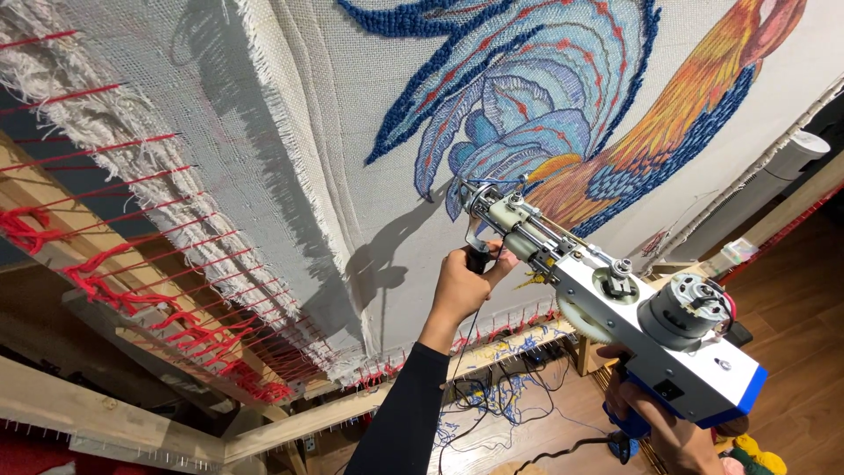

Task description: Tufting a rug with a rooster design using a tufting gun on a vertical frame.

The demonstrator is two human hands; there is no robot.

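My left hand (pixel 464 283) grips the front handle of the white-and-blue electric tufting gun (pixel 615 303), my right hand (pixel 655 420) its rear grip, needle against the stretched white cloth (pixel 369 105) below the blue feathers. Tilting it could tear the weave.

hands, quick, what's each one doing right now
Left hand: closed around the front black handle of the tufting gun.
Right hand: closed on the gun's blue rear grip, under the body.

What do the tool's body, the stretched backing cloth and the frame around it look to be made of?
Tufting gun: seemingly white-painted metal with blue edging and bare steel rods, slightly glossy. Backing cloth: pale coarse-woven fabric, matte, edges fraying. Frame: unfinished light wood, grain visible.
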